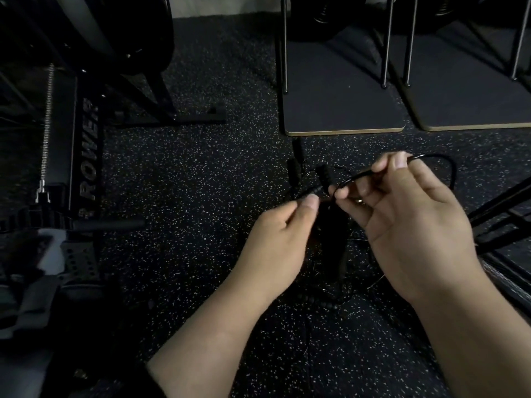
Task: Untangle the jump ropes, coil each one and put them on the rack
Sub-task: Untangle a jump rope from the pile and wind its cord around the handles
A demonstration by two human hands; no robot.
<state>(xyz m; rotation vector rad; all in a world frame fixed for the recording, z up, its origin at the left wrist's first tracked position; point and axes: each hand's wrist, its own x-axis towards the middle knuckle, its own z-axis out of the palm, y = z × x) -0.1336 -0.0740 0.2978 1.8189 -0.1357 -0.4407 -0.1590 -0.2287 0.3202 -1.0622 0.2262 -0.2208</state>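
Both hands on the tangle, centre frame

Left hand [275, 239] pinches the thin black cord [431, 160]; right hand [408, 214] pinches its loop, above black beaded ropes [319, 297] on speckled rubber floor [186, 173].

At the left of the frame, pale capital letters reading "ROWER" run lengthwise along the black rail of a rowing machine [87, 156]. A further mark at the lower end of that lettering is too dim to read.

A black rowing machine [86, 156] marked "ROWER" stands at left on speckled rubber flooring [186, 173]. Two dark boards [342, 110] with metal rods lie beyond
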